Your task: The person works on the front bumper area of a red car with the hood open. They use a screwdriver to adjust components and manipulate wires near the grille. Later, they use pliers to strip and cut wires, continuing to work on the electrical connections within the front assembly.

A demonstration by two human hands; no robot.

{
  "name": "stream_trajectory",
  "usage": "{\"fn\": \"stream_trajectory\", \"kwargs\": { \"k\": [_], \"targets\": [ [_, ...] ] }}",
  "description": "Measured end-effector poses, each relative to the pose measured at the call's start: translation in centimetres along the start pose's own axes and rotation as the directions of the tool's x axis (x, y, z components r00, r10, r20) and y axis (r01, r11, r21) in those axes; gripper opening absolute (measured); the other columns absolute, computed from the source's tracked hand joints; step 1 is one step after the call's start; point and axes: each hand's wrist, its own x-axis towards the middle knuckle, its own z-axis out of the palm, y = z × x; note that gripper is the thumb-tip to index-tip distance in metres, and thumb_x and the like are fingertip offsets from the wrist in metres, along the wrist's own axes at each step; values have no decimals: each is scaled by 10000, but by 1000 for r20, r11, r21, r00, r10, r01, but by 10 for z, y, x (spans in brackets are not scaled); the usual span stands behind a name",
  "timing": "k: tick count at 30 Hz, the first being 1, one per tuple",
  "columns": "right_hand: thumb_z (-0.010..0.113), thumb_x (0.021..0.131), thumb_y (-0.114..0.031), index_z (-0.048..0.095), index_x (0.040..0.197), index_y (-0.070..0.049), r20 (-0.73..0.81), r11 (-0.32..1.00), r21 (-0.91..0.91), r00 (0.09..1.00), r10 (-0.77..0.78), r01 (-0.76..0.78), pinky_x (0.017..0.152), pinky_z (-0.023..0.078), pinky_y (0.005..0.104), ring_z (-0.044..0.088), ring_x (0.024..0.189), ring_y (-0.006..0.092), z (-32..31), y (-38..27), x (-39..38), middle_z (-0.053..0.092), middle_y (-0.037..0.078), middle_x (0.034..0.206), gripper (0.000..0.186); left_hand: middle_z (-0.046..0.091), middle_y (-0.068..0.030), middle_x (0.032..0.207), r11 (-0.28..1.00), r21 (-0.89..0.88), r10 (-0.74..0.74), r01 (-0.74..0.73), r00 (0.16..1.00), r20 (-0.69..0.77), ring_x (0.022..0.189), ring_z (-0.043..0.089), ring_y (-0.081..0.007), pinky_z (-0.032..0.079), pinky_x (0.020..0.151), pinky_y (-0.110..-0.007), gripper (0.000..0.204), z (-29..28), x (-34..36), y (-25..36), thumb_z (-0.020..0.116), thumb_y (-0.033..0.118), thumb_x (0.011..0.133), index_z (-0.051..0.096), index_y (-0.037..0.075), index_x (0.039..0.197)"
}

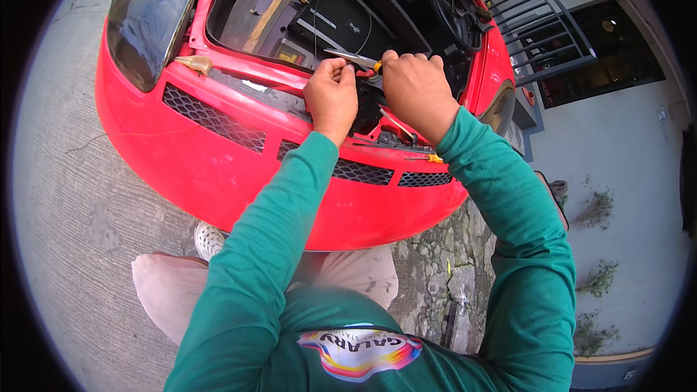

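My left hand (332,98) is closed in a pinch over the front edge of a red car's open compartment. A thin wire (369,25) loops up from its fingertips, and the pinched end is hidden. Close beside it on the right, my right hand (417,91) is wrapped around scissors (352,56) with a yellow-and-black handle. Their pointed metal blades reach left, just above my left fingertips. My right fingers cover most of the handle. Below the hands runs the red bumper (239,181) with its dark mesh grilles (363,171).
A yellow-handled screwdriver (433,158) lies on the bumper's top by my right wrist. A translucent plastic piece (194,64) sits beside the headlight (149,22). Inside the compartment are a wooden strip (283,3) and a black box (334,25). A metal railing (537,22) stands at the right.
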Motion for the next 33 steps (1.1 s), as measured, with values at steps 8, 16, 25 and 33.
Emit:
{"fn": "stream_trajectory", "kwargs": {
  "k": [8, 16, 25, 33],
  "targets": [
    [648, 913, -108, 680, 1176, 17, 158, 970, 237, 987, 23, -61, 858, 619, 490, 758, 1021, 406, 3, 7, 11, 765, 252, 1017, 293, 766, -64, 901, 999, 37, 17, -17, 1000, -5, 743, 692, -92, 560, 672, -260, 129, 0, -1, 4, 739, 36, 963, 733, -46, 1062],
    [668, 914, -162, 750, 1109, -31, 132, 951, 290, 989, 73, -109, 876, 613, 493, 760, 972, 409, 21, 19, 14, 776, 222, 1025, 249, 795, -124, 929, 1000, 20, -9, 9, 1000, 29, 813, 762, -170, 597, 755, -313, 120, 1, -1, 0, 732, 39, 954, 738, -40, 1044],
    [698, 920, -231, 751, 1116, -32, 134, 943, 328, 991, 9, -53, 890, 604, 504, 753, 977, 415, 24, 23, 18, 770, 235, 1013, 284, 760, -59, 924, 1000, 14, 2, -3, 999, 37, 746, 679, -87, 566, 675, -250, 119, -1, 2, -5, 737, 29, 976, 738, -43, 1071],
    [652, 879, -48, 622, 1287, 41, 198, 949, 315, 978, -72, 6, 916, 589, 494, 724, 1080, 431, 34, 39, 21, 734, 283, 1139, 419, 789, -95, 926, 993, -52, -105, 106, 994, 31, 822, 747, -125, 592, 757, -285, 147, -2, 0, 2, 741, 55, 962, 750, -54, 1059]
  ]
}}
